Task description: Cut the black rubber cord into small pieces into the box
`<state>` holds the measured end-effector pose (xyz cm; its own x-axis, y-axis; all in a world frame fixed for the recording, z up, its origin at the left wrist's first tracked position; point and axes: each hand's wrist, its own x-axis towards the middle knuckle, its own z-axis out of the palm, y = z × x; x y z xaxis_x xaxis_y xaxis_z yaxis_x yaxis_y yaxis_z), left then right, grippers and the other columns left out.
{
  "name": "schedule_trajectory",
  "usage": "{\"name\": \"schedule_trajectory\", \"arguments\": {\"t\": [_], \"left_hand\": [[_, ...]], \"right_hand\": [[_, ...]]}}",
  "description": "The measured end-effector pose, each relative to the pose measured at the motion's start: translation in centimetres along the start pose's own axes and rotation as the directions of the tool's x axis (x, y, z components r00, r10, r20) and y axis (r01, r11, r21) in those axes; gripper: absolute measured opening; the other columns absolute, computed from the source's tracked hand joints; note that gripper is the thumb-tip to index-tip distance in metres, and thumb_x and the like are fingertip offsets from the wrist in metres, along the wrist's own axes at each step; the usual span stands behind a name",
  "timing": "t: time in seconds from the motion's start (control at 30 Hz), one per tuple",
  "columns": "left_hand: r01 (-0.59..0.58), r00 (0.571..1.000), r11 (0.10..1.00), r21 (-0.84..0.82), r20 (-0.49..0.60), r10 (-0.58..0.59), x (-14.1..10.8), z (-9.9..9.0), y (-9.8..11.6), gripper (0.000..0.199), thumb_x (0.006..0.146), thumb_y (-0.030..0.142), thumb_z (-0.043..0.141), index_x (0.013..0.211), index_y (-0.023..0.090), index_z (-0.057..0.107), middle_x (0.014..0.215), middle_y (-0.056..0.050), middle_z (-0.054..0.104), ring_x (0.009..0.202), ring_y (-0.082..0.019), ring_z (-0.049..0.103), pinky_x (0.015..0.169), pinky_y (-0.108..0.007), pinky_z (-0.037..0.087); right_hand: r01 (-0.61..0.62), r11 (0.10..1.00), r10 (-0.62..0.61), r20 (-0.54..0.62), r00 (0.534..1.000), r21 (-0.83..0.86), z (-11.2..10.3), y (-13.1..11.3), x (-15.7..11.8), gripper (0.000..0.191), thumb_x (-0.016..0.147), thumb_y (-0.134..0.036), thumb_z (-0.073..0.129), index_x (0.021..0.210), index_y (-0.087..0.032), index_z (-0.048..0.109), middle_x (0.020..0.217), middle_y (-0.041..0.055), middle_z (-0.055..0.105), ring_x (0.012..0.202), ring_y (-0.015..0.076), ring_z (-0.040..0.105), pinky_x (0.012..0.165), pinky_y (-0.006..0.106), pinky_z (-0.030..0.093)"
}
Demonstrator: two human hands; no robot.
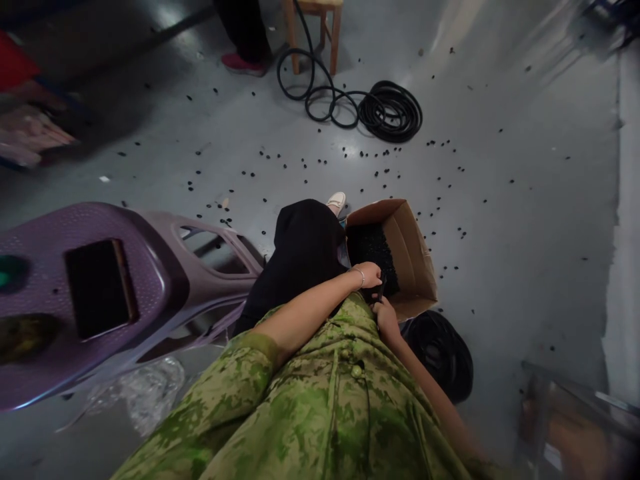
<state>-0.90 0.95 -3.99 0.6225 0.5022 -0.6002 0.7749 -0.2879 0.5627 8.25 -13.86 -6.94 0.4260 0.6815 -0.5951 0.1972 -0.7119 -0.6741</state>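
Note:
Over the near edge of an open cardboard box (pixel 415 260), my two hands are close together at a small dark piece (pixel 381 288). My left hand (pixel 369 275), with a bracelet at the wrist, has its fingers curled against the upper part of this piece. From below, my right hand (pixel 385 315) pinches its lower end. What the piece is exactly cannot be made out. Many small black parts (pixel 373 250) lie inside the box.
A purple plastic stool (pixel 160 267) at the left holds a phone (pixel 100 288). Coiled black hose (pixel 393 112) lies by a wooden stool (pixel 336 37) and a person's foot (pixel 245 65). Small black rings dot the floor. A black bag (pixel 440 357) sits beside the box.

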Motion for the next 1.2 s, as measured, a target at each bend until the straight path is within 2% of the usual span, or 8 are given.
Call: {"name": "schedule_trajectory", "arguments": {"t": [0.1, 0.23, 0.43, 0.73, 1.0, 1.2], "left_hand": [[0.008, 1.0, 1.0, -0.006, -0.016, -0.008, 0.1, 0.1, -0.2, 0.026, 0.089, 0.035, 0.06, 0.108, 0.026, 0.075, 0.114, -0.001, 0.074, 0.106, -0.018, 0.067, 0.085, -0.023, 0.051], [-0.003, 1.0, 1.0, -0.005, -0.029, 0.003, 0.2, 0.3, -0.3, 0.026, 0.09, 0.037, 0.06, 0.109, 0.027, 0.075, 0.115, -0.002, 0.074, 0.107, -0.019, 0.067, 0.087, -0.024, 0.052], [-0.008, 1.0, 1.0, 0.003, -0.028, 0.008, 0.6, 0.7, -0.6, 0.026, 0.09, 0.039, 0.06, 0.108, 0.028, 0.075, 0.116, -0.002, 0.073, 0.109, -0.019, 0.067, 0.088, -0.024, 0.052], [0.037, 0.999, 0.999, 0.006, -0.02, -0.036, 0.5, 0.1, -0.5, 0.031, 0.092, 0.038, 0.058, 0.115, 0.025, 0.073, 0.122, -0.005, 0.072, 0.113, -0.02, 0.066, 0.091, -0.026, 0.052], [0.062, 0.996, 0.998, -0.03, -0.061, -0.064, 0.6, 0.2, -0.7, 0.029, 0.091, 0.037, 0.06, 0.114, 0.025, 0.073, 0.121, -0.005, 0.072, 0.112, -0.02, 0.065, 0.092, -0.027, 0.05], [0.123, 0.987, 0.992, 0.034, -0.111, -0.119, -0.3, -0.2, -0.7, 0.028, 0.092, 0.041, 0.058, 0.113, 0.028, 0.071, 0.123, -0.004, 0.071, 0.119, -0.023, 0.061, 0.104, -0.04, 0.043]], "right_hand": [[-0.055, 0.999, 0.055, -0.003, 0.999, 0.002, -0.4, 0.5, 0.5, 0.043, 0.056, -0.034, 0.05, 0.094, -0.026, 0.069, 0.075, -0.0015, 0.067, 0.077, 0.0217, 0.054, 0.066, 0.028, 0.036], [-0.082, 0.997, 0.082, 0.043, 0.996, 0.004, -1.0, 0.9, 0.8, 0.04, 0.056, -0.031, 0.056, 0.094, -0.031, 0.068, 0.076, -0.0026, 0.067, 0.078, 0.0226, 0.054, 0.069, 0.029, 0.036], [-0.054, 0.994, 0.049, 0.051, 0.997, 0.095, -0.4, 1.3, 0.9, 0.037, 0.054, -0.03, 0.055, 0.09, -0.029, 0.063, 0.078, -0.0006, 0.065, 0.082, 0.0243, 0.053, 0.072, 0.03, 0.036], [-0.029, 0.983, 0.022, 0.042, 0.999, 0.181, 0.8, 1.0, 1.0, 0.034, 0.049, -0.03, 0.05, 0.082, -0.026, 0.059, 0.072, -0.004, 0.056, 0.079, 0.0204, 0.05, 0.073, 0.028, 0.038], [-0.022, 0.964, 0.011, 0.044, 0.999, 0.265, 1.4, 1.2, 1.3, 0.034, 0.046, -0.032, 0.048, 0.079, -0.026, 0.056, 0.068, -0.0048, 0.053, 0.074, 0.0189, 0.046, 0.068, 0.027, 0.035], [-0.089, 0.934, 0.08, 0.041, 0.996, 0.347, 1.9, 1.4, 1.4, 0.039, 0.045, -0.034, 0.046, 0.082, -0.026, 0.055, 0.055, -0.0075, 0.044, 0.059, 0.0164, 0.039, 0.058, 0.027, 0.03]]}}
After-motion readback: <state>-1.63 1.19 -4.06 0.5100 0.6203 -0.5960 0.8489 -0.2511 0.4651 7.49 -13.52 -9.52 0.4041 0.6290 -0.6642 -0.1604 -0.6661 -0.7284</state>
